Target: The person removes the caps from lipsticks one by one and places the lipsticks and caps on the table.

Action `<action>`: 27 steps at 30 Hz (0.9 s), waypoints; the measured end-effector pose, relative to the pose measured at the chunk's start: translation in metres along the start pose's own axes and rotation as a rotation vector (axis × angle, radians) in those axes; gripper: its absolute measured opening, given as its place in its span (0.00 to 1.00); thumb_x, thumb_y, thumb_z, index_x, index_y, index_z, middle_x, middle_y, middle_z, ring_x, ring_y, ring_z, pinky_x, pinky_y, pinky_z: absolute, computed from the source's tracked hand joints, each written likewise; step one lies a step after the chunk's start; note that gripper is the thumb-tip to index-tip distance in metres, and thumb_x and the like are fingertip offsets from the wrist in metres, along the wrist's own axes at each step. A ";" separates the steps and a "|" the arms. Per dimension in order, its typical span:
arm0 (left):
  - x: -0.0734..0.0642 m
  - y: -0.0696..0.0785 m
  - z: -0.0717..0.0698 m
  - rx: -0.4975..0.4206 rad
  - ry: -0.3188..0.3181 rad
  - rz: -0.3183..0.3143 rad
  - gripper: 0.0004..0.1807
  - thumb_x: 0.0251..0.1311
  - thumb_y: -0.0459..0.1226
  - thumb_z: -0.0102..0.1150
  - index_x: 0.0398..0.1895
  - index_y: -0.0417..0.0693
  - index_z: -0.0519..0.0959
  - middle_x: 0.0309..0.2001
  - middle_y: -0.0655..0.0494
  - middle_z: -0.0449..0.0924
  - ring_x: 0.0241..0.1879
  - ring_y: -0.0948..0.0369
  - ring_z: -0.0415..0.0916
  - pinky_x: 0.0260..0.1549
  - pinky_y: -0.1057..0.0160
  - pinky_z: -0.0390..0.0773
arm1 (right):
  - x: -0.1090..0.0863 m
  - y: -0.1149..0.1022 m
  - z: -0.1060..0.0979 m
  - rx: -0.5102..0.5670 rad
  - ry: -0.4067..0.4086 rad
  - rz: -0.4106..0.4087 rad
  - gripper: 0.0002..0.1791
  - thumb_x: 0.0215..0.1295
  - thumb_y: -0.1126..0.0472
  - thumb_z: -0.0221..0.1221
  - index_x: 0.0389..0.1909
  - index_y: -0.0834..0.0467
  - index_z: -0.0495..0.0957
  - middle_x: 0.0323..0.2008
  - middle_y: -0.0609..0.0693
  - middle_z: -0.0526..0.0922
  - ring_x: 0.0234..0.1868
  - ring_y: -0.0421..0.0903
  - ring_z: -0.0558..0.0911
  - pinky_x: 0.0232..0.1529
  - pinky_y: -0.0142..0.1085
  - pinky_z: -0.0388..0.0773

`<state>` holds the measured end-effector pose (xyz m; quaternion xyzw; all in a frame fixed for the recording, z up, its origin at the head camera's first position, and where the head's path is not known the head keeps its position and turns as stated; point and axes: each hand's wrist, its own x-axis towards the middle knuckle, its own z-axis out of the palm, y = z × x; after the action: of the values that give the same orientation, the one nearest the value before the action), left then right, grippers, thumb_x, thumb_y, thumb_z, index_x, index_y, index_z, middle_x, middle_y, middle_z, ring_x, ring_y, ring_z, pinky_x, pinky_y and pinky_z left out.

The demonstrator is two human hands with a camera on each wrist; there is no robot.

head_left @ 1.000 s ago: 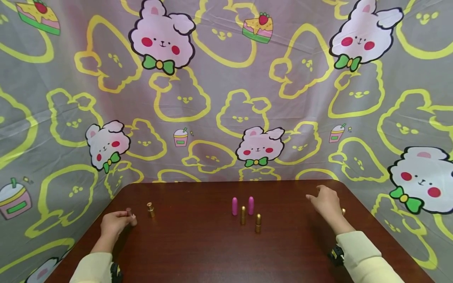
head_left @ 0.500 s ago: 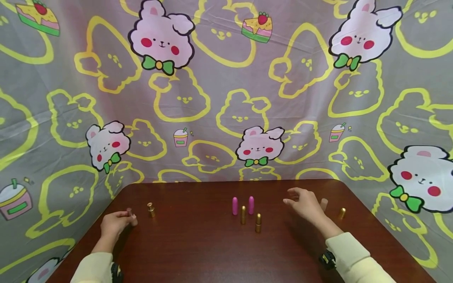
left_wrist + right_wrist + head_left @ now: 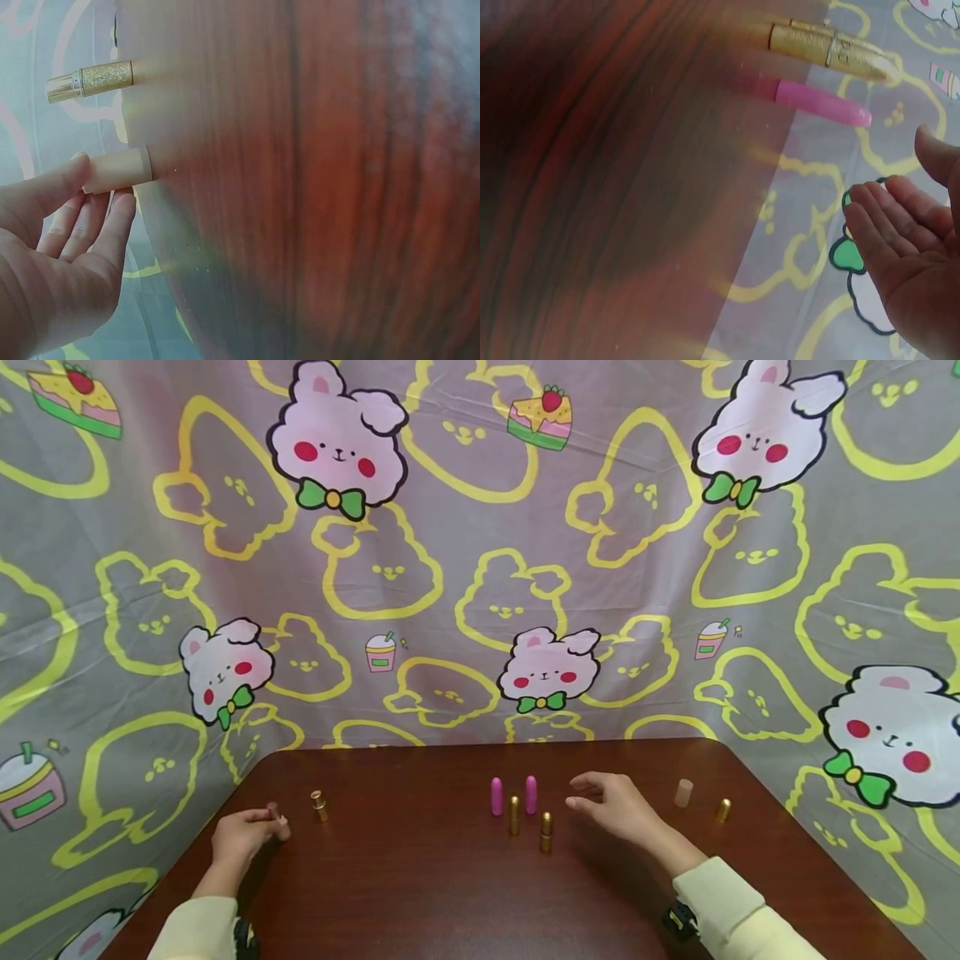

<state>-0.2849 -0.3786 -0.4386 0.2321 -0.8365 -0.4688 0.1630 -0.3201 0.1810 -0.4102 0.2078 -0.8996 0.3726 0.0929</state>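
Note:
At the table's left, my left hand (image 3: 238, 841) pinches a pale pinkish-beige lipstick tube (image 3: 120, 169) between thumb and fingers; its base is at the tabletop. Beyond it a gold lipstick tube (image 3: 319, 806) with a glittery lower half stands upright. My right hand (image 3: 621, 808) holds nothing and hovers right of the central group, thumb apart from the loosely bent fingers. That group has two pink bullet-shaped lipsticks, a left one (image 3: 497, 797) and a right one (image 3: 531, 795), plus a gold lipstick (image 3: 514, 816) and a nearer gold lipstick (image 3: 546, 832), all upright.
At the right of the dark wooden table (image 3: 420, 885) stand a pale beige cap (image 3: 683, 793) and a small gold cap (image 3: 723, 811). A patterned cloth (image 3: 450, 635) hangs behind and around the table's edges.
My right hand has moved left from the right side of the table towards the central lipsticks, uncovering the beige and gold caps. My left hand stays on its lipstick tube.

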 end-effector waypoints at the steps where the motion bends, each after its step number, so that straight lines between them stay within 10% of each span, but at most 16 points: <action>1: 0.000 0.000 0.000 0.000 0.000 -0.002 0.22 0.51 0.32 0.68 0.44 0.21 0.77 0.26 0.45 0.82 0.24 0.59 0.77 0.24 0.62 0.72 | 0.000 -0.001 0.002 -0.001 -0.011 -0.010 0.18 0.59 0.54 0.68 0.47 0.60 0.82 0.42 0.53 0.85 0.42 0.47 0.83 0.43 0.43 0.81; 27: -0.001 0.000 -0.001 -0.015 -0.030 -0.007 0.22 0.51 0.31 0.63 0.46 0.22 0.75 0.43 0.30 0.77 0.28 0.60 0.76 0.24 0.66 0.76 | 0.002 -0.010 0.035 -0.005 -0.170 -0.156 0.15 0.57 0.58 0.70 0.41 0.64 0.83 0.34 0.46 0.85 0.36 0.46 0.83 0.38 0.42 0.81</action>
<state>-0.2836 -0.3792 -0.4379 0.2267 -0.8346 -0.4789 0.1508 -0.3181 0.1494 -0.4278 0.3076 -0.8864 0.3430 0.0456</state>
